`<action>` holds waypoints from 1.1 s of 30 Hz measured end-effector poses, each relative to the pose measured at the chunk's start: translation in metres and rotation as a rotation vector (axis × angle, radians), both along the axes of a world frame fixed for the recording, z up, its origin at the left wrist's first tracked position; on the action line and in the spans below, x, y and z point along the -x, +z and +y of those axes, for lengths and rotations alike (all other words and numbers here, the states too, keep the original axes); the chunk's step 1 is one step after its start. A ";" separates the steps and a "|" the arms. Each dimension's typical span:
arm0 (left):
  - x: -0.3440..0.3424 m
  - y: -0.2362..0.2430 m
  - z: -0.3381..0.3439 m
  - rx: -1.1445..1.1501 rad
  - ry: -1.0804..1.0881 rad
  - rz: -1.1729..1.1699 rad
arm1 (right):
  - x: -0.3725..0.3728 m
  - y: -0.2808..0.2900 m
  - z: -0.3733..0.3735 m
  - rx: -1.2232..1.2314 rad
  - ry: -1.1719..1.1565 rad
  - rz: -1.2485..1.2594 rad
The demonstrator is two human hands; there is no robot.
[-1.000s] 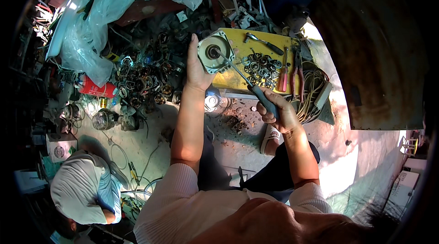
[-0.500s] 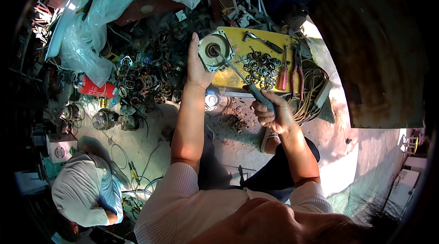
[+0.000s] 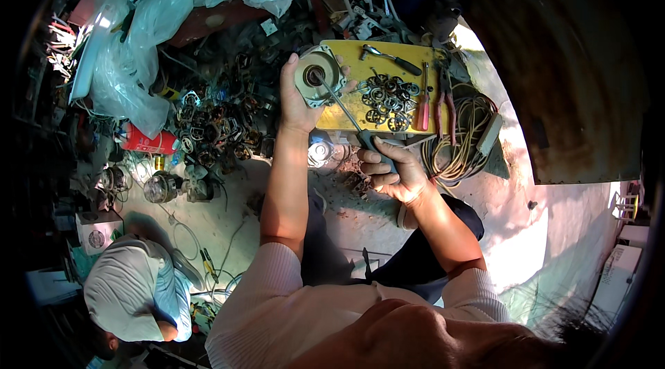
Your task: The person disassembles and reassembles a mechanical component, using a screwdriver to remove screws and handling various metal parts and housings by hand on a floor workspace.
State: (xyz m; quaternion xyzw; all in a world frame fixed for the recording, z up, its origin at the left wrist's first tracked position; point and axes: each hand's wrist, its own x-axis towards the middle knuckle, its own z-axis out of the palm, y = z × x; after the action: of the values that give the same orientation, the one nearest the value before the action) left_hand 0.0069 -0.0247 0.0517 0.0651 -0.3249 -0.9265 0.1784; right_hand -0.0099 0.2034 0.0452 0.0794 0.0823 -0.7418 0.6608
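My left hand is closed round a square metal end cover, its dished face upward with a dark ring in the middle. My right hand grips the dark handle of a long screwdriver, whose tip is in the central ring. Behind both hands lies a yellow board bearing a heap of small rings, a ratchet wrench, a red-handled screwdriver and red pliers.
Metal parts, plastic sheeting and a red cylinder fill the left. Coiled cable lies right of the board, near a rusty panel. Another person crouches at lower left beside cables on the floor.
My right hand and the screwdriver handle have shifted left, so the shaft is steeper. The cover in my left hand has moved slightly left. The camera's view has shifted a little.
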 end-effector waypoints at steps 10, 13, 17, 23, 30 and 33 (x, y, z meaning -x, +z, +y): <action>0.010 0.002 0.009 0.046 0.041 -0.048 | -0.006 -0.003 -0.009 -0.073 -0.012 0.102; 0.011 0.000 0.008 0.049 0.053 -0.062 | -0.005 -0.002 -0.012 -0.099 -0.047 0.226; 0.015 -0.007 0.007 0.039 0.087 -0.160 | -0.006 0.003 -0.015 -0.305 -0.059 0.475; 0.013 -0.012 0.007 0.096 0.141 -0.243 | -0.013 -0.002 -0.018 -0.483 -0.035 0.824; 0.011 -0.036 0.007 0.337 0.310 -0.377 | -0.010 -0.043 -0.020 -0.841 -0.339 2.085; 0.010 -0.032 0.004 0.179 0.249 -0.339 | -0.006 -0.029 -0.019 -0.844 -0.285 2.132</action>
State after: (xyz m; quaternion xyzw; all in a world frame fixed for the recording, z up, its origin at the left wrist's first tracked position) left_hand -0.0031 -0.0208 0.0199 0.2433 -0.4204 -0.8407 0.2395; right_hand -0.0043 0.1848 0.0163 -0.3640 0.8299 -0.4137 0.0869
